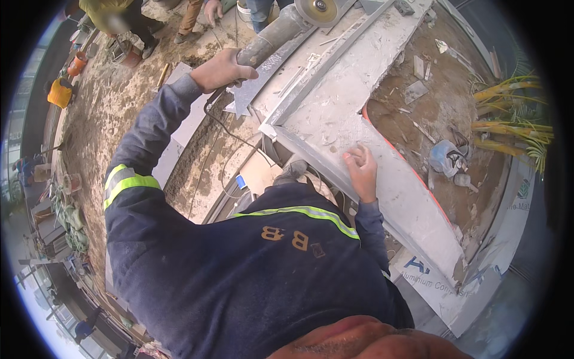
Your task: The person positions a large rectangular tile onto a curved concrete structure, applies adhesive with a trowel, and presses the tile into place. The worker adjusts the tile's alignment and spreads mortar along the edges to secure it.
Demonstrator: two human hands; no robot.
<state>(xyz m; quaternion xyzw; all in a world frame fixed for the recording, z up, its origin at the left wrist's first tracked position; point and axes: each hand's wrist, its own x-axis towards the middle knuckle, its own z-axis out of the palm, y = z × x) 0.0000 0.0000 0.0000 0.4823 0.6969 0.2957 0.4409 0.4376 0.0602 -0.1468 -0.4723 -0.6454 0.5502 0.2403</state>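
Grinder (pixel 272 42), disc (pixel 321 12) cropped at top, sits clasped in left fingers (pixel 246 73); right fingers (pixel 357 157) seem half-curled, slightly apart.

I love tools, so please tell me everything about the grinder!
The grinder looks dusty, grey and thick, shaped like a tube. A yellowish disc with a round hub sits at its far end. It slants up to the right. The left hand grips its near end, and a dark cord trails below. I can't tell if the disc is spinning.
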